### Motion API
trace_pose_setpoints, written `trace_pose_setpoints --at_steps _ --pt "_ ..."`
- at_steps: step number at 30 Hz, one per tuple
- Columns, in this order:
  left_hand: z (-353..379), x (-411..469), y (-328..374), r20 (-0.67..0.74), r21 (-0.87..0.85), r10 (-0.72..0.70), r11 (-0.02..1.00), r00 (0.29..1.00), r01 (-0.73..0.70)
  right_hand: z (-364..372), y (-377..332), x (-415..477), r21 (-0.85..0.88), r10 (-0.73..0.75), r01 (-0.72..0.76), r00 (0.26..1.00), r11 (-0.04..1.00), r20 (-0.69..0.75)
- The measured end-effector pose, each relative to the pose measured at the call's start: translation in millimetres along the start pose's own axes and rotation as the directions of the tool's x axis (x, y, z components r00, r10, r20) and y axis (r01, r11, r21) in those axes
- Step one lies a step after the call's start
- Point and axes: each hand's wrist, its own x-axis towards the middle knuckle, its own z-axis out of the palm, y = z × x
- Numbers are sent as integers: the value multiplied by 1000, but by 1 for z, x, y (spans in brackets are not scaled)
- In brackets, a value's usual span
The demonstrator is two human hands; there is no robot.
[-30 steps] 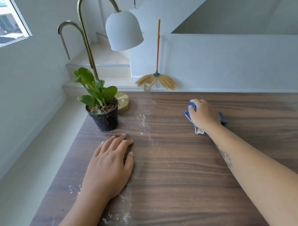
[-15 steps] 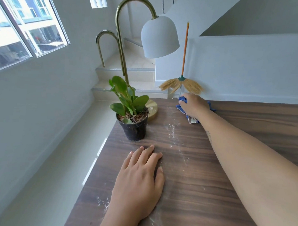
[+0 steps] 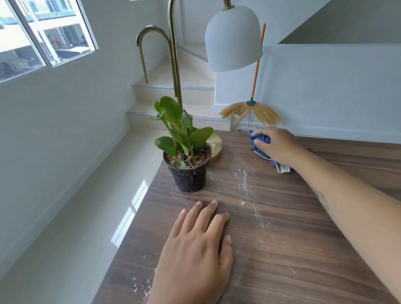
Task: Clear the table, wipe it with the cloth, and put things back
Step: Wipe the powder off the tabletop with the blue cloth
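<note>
A window (image 3: 40,32) sits high on the left wall, and pale floor (image 3: 67,226) runs along the left side of the table (image 3: 305,246). The table is dark wood with a streaked grain; its left edge slants from the near bottom up to the far corner.

Near that far left corner stands a potted plant (image 3: 186,151) in a black pot, upright, with broad green leaves. Just behind it and to its right is the round brass base (image 3: 214,145) of a lamp (image 3: 233,39); the brass stem rises behind the leaves and arches over to a white bell shade that hangs above the far edge of the table.

The left hand (image 3: 196,254) lies flat on the near part of the table, palm down, fingers straight and close together, gripping nothing. It is near the pot but apart from it.

A thin trail of white powder (image 3: 246,185) runs over the wood between the two hands, with more specks beside the left wrist.

Beyond the table, a broom (image 3: 251,108) with an orange handle leans against the white wall.

At the far edge, right of the lamp base, the right hand (image 3: 277,145) is closed over a bunched blue cloth (image 3: 260,138), pressing it on the table; folds of it show under the fingers and behind the wrist
</note>
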Motion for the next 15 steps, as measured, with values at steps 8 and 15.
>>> trace_pose_setpoints --at_steps 8,15 --pt "-3 1 -1 20 1 1 1000 1000 -1 30 -47 8 -44 -85 88 995 995 54" --pt "-5 0 -1 75 3 0 1000 997 0 9 -49 -93 97 -172 164 981 982 88"
